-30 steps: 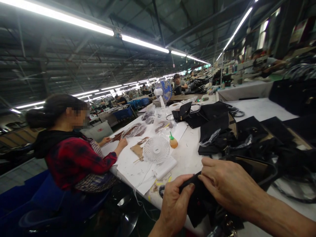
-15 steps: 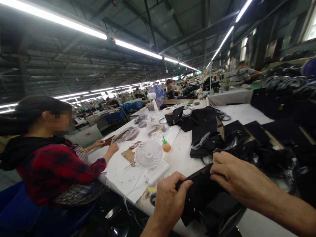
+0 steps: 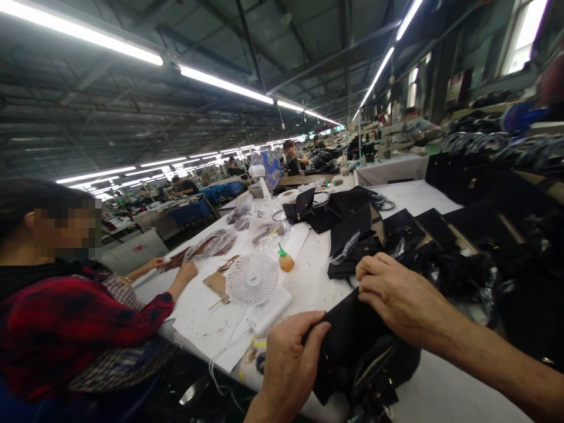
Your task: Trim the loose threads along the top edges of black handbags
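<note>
A black bag (image 3: 352, 329) with a zip and small metal fittings is stretched between my two hands above the near edge of the white table. My left hand (image 3: 293, 358) pinches its left edge between thumb and fingers. Its upper right edge is gripped by my right hand (image 3: 390, 296), fingers curled over the rim. The bag's lower part hangs loosely, with metal hardware (image 3: 388, 405) dangling at the bottom. Just beyond my right hand lie several black bags (image 3: 405, 226) with tan edges and clear plastic wrap.
A white fan (image 3: 252, 279) and an orange bottle with a green tip (image 3: 285, 258) stand on the white table (image 3: 308, 276). At the left, a co-worker in a red checked sleeve (image 3: 97, 317) handles brown strips (image 3: 178, 258). Farther back is a blue fan (image 3: 269, 169).
The view has turned slightly right. Both hands keep their grip on the black bag, whose front panel now tilts more into view, with its zip and hardware showing lower down.
</note>
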Tool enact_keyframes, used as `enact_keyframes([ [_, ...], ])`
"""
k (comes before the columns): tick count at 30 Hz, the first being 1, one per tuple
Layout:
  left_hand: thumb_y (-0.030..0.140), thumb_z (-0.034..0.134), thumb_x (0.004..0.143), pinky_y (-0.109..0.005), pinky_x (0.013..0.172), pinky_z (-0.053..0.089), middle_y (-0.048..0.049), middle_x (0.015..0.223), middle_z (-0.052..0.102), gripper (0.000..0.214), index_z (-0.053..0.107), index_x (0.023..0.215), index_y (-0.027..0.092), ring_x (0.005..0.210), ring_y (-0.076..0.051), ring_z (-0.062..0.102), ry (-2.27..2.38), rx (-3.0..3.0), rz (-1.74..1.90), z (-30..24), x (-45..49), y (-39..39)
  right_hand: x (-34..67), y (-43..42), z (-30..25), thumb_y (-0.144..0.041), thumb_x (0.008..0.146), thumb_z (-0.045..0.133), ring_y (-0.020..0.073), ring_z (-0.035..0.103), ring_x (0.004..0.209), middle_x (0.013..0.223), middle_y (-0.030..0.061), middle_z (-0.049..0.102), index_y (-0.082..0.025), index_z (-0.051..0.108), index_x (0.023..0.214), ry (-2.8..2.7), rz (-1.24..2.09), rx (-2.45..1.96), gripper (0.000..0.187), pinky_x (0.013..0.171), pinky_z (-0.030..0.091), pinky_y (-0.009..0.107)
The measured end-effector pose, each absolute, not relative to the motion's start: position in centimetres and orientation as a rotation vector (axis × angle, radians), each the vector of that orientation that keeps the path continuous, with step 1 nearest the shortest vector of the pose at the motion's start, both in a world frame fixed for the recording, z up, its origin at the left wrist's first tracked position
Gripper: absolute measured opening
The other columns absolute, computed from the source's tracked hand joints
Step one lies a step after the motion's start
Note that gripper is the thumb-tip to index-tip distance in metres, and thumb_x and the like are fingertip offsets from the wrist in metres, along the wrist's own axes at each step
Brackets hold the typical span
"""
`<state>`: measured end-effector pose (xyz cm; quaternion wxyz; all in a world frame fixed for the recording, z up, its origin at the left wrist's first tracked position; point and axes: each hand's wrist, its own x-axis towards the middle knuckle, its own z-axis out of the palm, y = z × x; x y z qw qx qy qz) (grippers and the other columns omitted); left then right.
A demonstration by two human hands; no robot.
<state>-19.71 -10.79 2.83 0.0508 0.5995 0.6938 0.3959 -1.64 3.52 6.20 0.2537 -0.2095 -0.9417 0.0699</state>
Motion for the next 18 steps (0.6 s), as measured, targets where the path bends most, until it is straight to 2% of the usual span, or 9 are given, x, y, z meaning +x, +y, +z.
enact_keyframes([
  [5, 0.027, 0.059, 0.089, -0.023, 0.08, 0.052, 0.0009, 0.091, 0.076, 0.017, 0.074, 0.096, 0.022, 0.085, -0.016, 0.07, 2.11, 1.799, 1.173, 3.2, -19.6, -10.6, -1.9, 3.7, 6.2, -0.004, 0.091, 0.057, 0.0226, 0.048, 0.087, 0.088, 0.0053, 0.057, -0.015, 0.063, 0.073, -2.605, 0.207, -0.587, 0.023, 0.083, 0.043, 0.038],
  [13, 0.031, 0.052, 0.092, -0.024, 0.066, 0.045, -0.0002, 0.076, 0.07, 0.02, 0.07, 0.087, 0.022, 0.074, -0.016, 0.065, 2.133, 1.789, 0.945, 4.6, -19.6, -10.8, -1.7, 3.1, 6.0, -0.004, 0.089, 0.058, 0.022, 0.049, 0.089, 0.086, 0.0047, 0.059, -0.015, 0.063, 0.072, -2.547, 0.193, -0.652, 0.021, 0.079, 0.047, 0.033],
  [18, 0.03, 0.05, 0.092, -0.024, 0.066, 0.046, 0.0016, 0.077, 0.07, 0.019, 0.067, 0.09, 0.024, 0.072, -0.015, 0.065, 2.031, 1.824, 0.825, 5.8, -19.8, -10.4, -1.9, 2.9, 6.0, -0.006, 0.089, 0.058, 0.0231, 0.048, 0.09, 0.085, 0.0053, 0.057, -0.015, 0.063, 0.073, -2.554, 0.165, -0.684, 0.02, 0.08, 0.047, 0.035],
])
